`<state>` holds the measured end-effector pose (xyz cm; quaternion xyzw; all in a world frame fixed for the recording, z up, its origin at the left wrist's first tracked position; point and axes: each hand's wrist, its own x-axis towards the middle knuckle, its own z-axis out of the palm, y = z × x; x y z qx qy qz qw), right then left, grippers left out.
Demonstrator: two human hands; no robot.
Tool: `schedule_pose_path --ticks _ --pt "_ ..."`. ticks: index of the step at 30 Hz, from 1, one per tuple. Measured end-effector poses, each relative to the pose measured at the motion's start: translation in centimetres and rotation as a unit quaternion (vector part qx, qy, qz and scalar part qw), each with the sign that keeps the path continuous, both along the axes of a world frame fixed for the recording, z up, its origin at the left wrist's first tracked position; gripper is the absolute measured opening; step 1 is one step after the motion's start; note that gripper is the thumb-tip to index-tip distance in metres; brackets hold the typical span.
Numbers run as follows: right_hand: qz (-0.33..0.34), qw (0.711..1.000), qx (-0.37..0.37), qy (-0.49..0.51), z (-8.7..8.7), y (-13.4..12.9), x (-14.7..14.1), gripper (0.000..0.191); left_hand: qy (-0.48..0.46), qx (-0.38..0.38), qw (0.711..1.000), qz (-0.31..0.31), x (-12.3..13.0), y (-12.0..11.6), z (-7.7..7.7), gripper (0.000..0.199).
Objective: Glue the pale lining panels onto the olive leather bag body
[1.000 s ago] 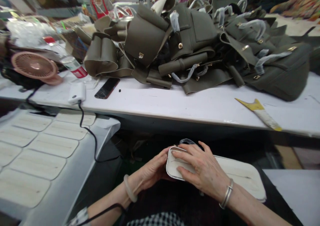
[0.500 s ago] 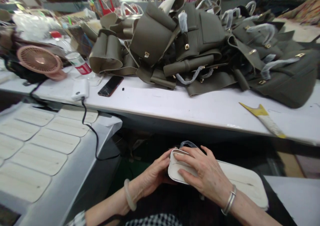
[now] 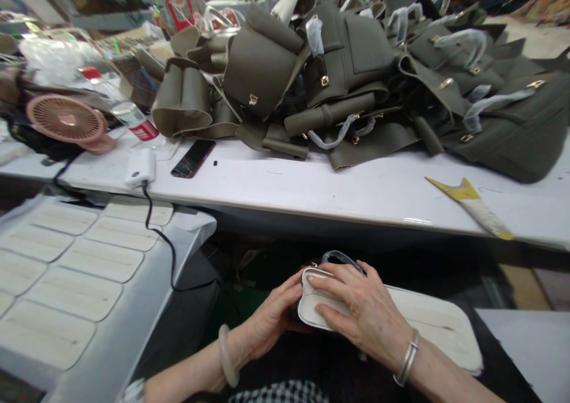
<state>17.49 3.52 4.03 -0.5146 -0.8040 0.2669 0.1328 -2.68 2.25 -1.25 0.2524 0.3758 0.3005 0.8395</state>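
A long white panel [image 3: 434, 323] with rounded ends and a dark edge lies in front of me, on what looks like a dark bag. A handle in clear plastic wrap [image 3: 341, 257] rises behind it. At the panel's left end my left hand [image 3: 280, 308] closes round the edge, its fingertips partly hidden. Across the top of the panel lies my right hand [image 3: 356, 302], fingers spread, with thumb and forefinger touching the white surface near that left end. The underside of the bag is hidden in shadow.
Several similar white panels [image 3: 91, 260] lie in rows on the left table. A white bench [image 3: 267, 186] crosses ahead, with olive bags [image 3: 262, 70], a pink fan [image 3: 66, 118], a bottle [image 3: 138, 124], a phone [image 3: 193, 158], a corded white device [image 3: 140, 167] and a yellow forked tool [image 3: 472, 204].
The left end of the panel is pressed in slightly more, so its edge curves under my right fingers. Both hands stay nearly in place; the view has shifted a little.
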Motion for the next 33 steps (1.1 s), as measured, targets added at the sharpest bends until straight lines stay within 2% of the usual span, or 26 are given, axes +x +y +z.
schedule_pose_path --ticks 8,18,21,24,28,33 --pt "0.013 1.0 0.009 0.003 -0.1 0.0 0.0 0.041 0.068 0.033 0.996 0.056 0.6 -0.5 0.7 0.048" --pt "0.006 0.999 0.032 -0.011 -0.6 0.0 0.2 0.041 0.11 0.08 0.987 0.083 1.5 0.1 0.9 0.043" --pt "0.008 1.0 0.02 -0.019 -0.2 0.2 0.2 0.04 0.116 0.062 0.987 0.096 1.6 -0.2 0.9 0.046" --pt "0.016 0.999 -0.003 -0.04 0.4 0.3 -0.1 0.04 0.082 0.019 0.993 0.078 1.2 -0.6 0.7 0.049" --pt "0.017 0.998 -0.012 -0.06 0.9 0.2 -0.4 0.04 0.027 0.016 0.999 0.043 0.2 -0.6 0.6 0.051" --pt "0.013 0.998 -0.012 -0.059 0.8 0.2 -0.4 0.041 0.059 0.05 0.996 0.053 0.0 0.2 0.8 0.046"
